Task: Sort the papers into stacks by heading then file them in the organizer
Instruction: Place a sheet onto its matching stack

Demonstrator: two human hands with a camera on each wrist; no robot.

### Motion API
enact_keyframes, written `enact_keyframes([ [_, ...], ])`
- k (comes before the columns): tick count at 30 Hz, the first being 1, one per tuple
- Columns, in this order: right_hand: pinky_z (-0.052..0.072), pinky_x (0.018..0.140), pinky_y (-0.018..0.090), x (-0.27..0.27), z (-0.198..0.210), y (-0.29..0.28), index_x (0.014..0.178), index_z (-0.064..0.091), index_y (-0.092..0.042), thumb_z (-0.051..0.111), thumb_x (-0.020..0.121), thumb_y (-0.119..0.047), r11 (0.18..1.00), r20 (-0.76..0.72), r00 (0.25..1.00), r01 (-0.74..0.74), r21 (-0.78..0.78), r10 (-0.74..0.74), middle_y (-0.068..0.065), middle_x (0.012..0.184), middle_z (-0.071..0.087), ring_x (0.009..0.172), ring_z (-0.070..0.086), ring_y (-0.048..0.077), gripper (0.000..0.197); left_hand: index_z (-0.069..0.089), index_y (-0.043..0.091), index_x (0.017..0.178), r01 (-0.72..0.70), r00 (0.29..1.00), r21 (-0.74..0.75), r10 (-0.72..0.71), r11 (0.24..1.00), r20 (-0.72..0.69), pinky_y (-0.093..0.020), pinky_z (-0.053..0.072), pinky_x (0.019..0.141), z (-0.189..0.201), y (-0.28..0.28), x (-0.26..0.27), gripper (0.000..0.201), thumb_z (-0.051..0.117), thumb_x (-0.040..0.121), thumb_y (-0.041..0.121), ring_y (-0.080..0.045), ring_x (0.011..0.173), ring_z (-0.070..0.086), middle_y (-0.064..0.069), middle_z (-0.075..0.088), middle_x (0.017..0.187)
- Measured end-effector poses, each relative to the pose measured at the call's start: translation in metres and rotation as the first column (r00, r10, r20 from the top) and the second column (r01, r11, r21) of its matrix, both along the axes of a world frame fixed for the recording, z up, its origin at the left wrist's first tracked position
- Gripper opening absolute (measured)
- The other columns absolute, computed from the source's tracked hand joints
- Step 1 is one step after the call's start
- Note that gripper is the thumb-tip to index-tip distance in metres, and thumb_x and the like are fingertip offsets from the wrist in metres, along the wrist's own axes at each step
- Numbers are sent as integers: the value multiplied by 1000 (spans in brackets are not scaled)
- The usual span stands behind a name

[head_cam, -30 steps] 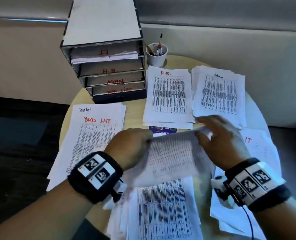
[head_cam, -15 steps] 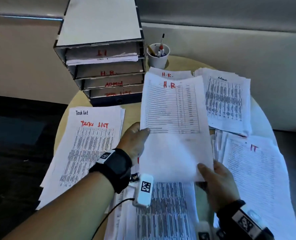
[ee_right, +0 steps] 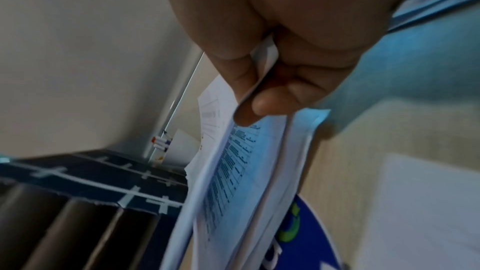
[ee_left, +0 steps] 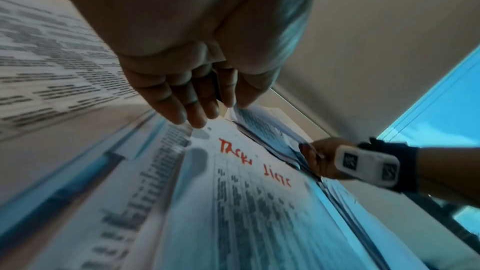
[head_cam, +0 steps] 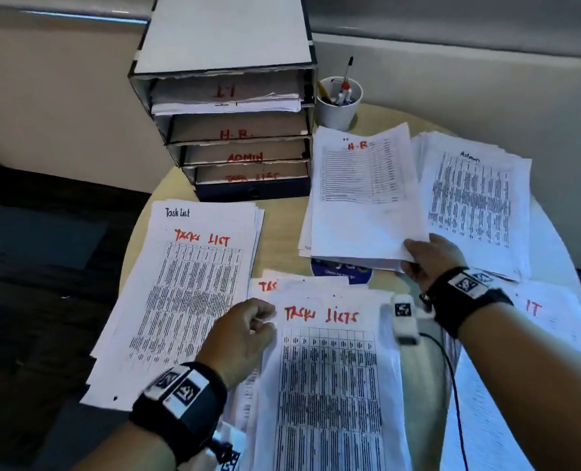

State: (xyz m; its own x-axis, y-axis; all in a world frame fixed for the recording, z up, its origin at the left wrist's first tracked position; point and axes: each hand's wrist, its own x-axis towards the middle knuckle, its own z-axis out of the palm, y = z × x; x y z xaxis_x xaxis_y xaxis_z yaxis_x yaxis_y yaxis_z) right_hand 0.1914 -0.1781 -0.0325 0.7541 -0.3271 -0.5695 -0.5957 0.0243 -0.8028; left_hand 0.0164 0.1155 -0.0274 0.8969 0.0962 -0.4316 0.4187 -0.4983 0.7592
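Note:
My right hand (head_cam: 415,256) pinches the lower right corner of a sheet headed H.R. (head_cam: 360,205), held low over the H.R. stack (head_cam: 305,241); the right wrist view shows thumb and fingers (ee_right: 270,102) clamped on the H.R. sheet (ee_right: 233,171). My left hand (head_cam: 268,321) rests its fingertips (ee_left: 197,124) on the top left of the front pile, whose top sheet (head_cam: 330,385) reads "TASKS LISTS". The organizer (head_cam: 228,56) stands at the back with trays marked IT, H.R., ADMIN and TASK LIST. Other stacks: Task List (head_cam: 187,283) left, Admin (head_cam: 472,198) right, IT (head_cam: 547,317) far right.
A white cup of pens (head_cam: 338,100) stands right of the organizer. A blue round sticker (head_cam: 343,271) shows on the round wooden table (head_cam: 282,232) between the H.R. stack and the front pile. The IT tray holds papers. Dark floor lies left of the table.
The H.R. sheet went from both hands above the front pile to the H.R. stack, now in my right hand alone. My left hand let go and came back to the front pile.

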Motion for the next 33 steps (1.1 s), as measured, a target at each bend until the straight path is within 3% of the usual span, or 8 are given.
enact_keyframes([
  [4,55,91,40,20,1,9,128,56,-8,73,75,-48,828,-119,968,-250,-503,220,14,120,65,101,67,32,69,62,21,123,79,996,216,-84,973,18,-21,41,92,-2,0,-1,32,65,91,22,-9,111,54,7,55,126],
  [9,45,88,33,-65,7,24,112,64,-16,66,82,-36,609,3,900,-293,-737,436,11,109,64,102,60,29,36,54,20,133,261,959,447,-283,856,-18,-30,39,97,-10,-3,17,56,74,83,35,-23,119,42,-2,47,128],
  [12,49,72,32,-159,-3,31,89,70,-18,59,79,-40,365,-114,640,-565,-739,760,6,87,69,83,65,30,27,50,23,134,394,905,571,-414,720,-103,-40,44,98,-16,-8,32,67,75,77,48,-27,121,42,-3,45,132],
  [18,23,117,52,-253,-10,41,143,19,-47,55,84,-57,-75,-459,280,-784,-616,843,-2,162,8,150,7,25,70,53,28,124,442,875,652,-456,616,-162,-44,43,95,-16,-14,49,63,76,72,54,-29,119,43,-3,44,128],
  [23,16,120,52,-250,-10,40,145,20,-48,59,87,-52,28,-362,344,-758,-652,866,0,164,1,151,3,23,70,70,20,99,342,867,559,-483,755,124,-36,45,79,-13,-10,35,14,64,91,29,-27,101,51,-1,56,107],
  [29,49,97,32,-233,-3,3,136,45,-18,88,69,-21,837,129,939,-215,-503,319,4,122,57,111,56,18,80,73,19,84,302,929,-88,-273,949,249,-15,46,68,19,-4,-3,11,71,90,10,2,70,58,16,67,72],
  [31,44,68,4,-234,7,-7,99,64,-12,82,75,-9,881,107,938,-266,-391,330,-16,76,66,71,59,-5,31,73,16,82,317,942,-173,-288,933,174,-17,46,69,24,1,-14,9,72,89,11,-2,70,58,10,67,71],
  [33,37,47,5,-236,13,-14,61,56,-22,76,81,-4,849,82,908,-348,-398,411,-20,44,55,46,52,-8,33,72,19,78,291,956,-201,-275,935,102,-21,49,71,23,7,-15,10,76,86,15,-5,70,60,7,67,70],
])
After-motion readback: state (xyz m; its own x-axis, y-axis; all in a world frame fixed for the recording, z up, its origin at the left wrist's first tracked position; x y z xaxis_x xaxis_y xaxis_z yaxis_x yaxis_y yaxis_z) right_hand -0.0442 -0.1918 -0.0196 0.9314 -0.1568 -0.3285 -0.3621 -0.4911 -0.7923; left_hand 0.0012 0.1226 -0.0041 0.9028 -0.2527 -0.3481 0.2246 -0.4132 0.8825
